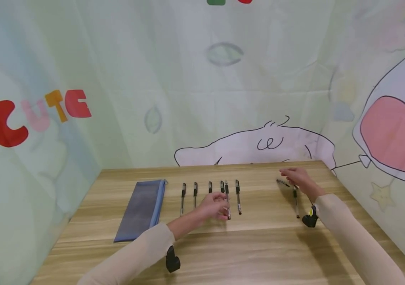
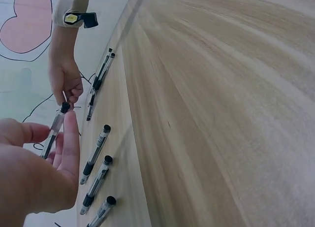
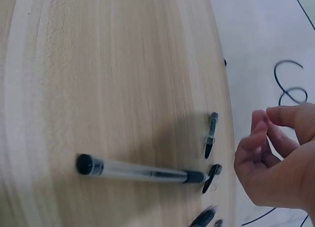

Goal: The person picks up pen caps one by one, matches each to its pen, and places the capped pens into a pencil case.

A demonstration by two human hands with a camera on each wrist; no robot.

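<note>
Pen in L hand grip, R hand loose nr 2 pens

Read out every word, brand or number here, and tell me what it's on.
"CUTE": on the backdrop, left in the head view.
Green and red shapes above: cut off, unreadable.
Marks on the pens: too small.
Yellow label on the right wrist's device: too small to read.

Wood-grain table against a pale cartoon backdrop with heart-marked balloon.
</note>
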